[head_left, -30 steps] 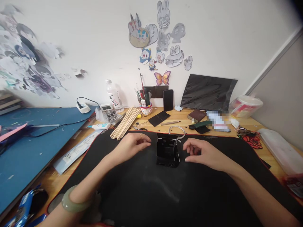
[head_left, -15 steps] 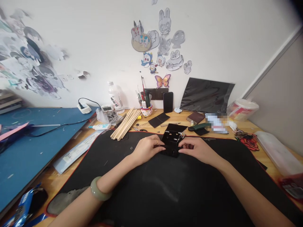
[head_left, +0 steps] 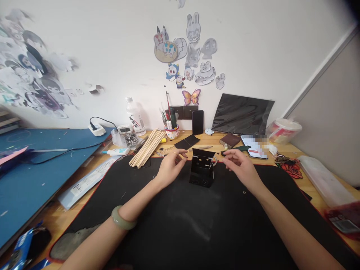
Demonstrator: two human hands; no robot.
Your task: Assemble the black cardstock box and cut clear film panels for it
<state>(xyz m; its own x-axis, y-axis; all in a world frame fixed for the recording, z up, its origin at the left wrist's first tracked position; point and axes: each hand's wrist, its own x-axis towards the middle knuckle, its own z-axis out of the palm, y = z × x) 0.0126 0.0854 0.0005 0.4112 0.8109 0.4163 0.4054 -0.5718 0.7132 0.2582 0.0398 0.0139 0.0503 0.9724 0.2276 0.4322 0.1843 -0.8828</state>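
A small black open-topped box [head_left: 201,173] with small holes in its walls stands upright on the black mat [head_left: 197,228]. My left hand [head_left: 169,167] is just left of it, raised, with thumb and forefinger pinched together and apart from the box. My right hand [head_left: 239,164] is just right of it, fingers likewise pinched near the box's top corner. What either pinch holds, if anything, is too thin to see. A white cord loop [head_left: 214,161] lies behind the box. A green bangle [head_left: 123,219] is on my left wrist.
Behind the mat lie a bundle of wooden sticks [head_left: 146,146], a glue bottle [head_left: 116,151], a water bottle [head_left: 135,116], a brush cup [head_left: 172,131], a phone [head_left: 197,122] and a black sheet [head_left: 242,112]. A blue cutting mat [head_left: 33,165] lies left; a clear case [head_left: 323,180] lies right.
Both hands have let go of the box's sides and risen outward into pinches. The box, tipped over half a second ago, now stands upright.
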